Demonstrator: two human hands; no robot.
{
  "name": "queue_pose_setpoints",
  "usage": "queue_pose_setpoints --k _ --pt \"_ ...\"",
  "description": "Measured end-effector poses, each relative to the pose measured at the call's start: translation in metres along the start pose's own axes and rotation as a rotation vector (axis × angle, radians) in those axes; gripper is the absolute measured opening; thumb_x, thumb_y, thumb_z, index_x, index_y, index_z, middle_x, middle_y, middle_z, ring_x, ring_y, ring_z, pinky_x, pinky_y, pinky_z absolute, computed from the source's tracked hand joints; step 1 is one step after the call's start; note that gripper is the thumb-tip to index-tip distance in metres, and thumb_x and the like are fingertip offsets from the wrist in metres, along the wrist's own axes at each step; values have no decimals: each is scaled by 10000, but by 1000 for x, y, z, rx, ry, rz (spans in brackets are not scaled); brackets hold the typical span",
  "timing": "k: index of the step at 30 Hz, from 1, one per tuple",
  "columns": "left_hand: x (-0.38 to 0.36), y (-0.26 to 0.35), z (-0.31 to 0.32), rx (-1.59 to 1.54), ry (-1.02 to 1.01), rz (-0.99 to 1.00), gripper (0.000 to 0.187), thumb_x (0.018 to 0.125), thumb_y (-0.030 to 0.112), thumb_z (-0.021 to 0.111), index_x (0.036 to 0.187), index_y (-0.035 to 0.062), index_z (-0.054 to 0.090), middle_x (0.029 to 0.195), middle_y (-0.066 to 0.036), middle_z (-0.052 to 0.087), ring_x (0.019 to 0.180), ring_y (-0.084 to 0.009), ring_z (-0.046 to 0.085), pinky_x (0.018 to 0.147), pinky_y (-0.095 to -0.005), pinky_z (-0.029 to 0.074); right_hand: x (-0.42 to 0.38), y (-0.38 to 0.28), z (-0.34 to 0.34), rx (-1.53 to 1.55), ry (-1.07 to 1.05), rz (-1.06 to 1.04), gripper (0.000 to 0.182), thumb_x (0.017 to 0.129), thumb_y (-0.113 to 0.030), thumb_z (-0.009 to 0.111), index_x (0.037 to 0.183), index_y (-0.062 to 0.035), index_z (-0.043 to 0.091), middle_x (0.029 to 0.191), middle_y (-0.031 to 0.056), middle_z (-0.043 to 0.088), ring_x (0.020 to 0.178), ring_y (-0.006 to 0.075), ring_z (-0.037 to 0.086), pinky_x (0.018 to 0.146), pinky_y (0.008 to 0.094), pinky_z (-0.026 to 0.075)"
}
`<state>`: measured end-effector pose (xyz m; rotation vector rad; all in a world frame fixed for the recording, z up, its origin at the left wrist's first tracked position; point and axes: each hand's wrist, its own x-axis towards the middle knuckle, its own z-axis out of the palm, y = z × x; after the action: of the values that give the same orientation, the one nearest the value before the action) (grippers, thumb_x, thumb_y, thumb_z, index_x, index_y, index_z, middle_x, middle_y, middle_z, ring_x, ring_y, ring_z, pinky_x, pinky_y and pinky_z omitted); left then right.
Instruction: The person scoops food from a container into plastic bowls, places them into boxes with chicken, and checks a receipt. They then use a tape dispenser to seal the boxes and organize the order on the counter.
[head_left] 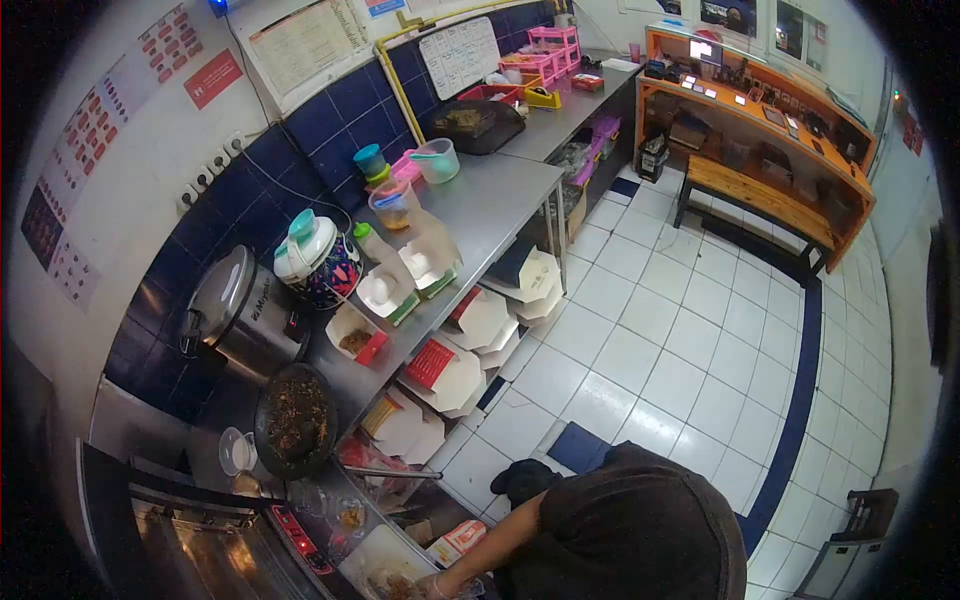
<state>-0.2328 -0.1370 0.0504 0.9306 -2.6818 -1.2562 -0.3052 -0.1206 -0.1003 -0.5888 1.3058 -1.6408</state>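
My right arm, in a dark short sleeve [640, 530], reaches down to the left over the counter's near end. At the bottom edge my right hand [436, 587] is partly cut off, and its fingers cannot be made out clearly. It is close to brown food [392, 582] over a whitish board or tray [375, 553]. Clear plastic wrapping or a container seems to lie about the hand. Just beyond sits a small portion of brownish food in clear plastic [352, 516]. A white-and-orange box [460, 541] is beside my forearm. My left hand is out of view.
A dark wok [294, 421] with brown food rests on the steel counter [490, 205]. Behind it stand a large steel cooker [255, 310] and a patterned jug [318, 262]. Open food boxes [445, 375] crowd the shelf below. A wooden bench [760, 200] stands across the tiled floor.
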Motion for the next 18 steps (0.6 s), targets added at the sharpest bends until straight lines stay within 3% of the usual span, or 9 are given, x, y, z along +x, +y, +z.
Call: queue_pose_setpoints --k 18 --pt "6 11 -5 -62 51 -70 385 918 329 561 986 -42 638 908 -130 614 831 -257 553 739 -393 456 0 -10 -6 51 -43 14 278 906 -180 566 1162 -74 559 1161 80 552 993 179 575 781 340 506"
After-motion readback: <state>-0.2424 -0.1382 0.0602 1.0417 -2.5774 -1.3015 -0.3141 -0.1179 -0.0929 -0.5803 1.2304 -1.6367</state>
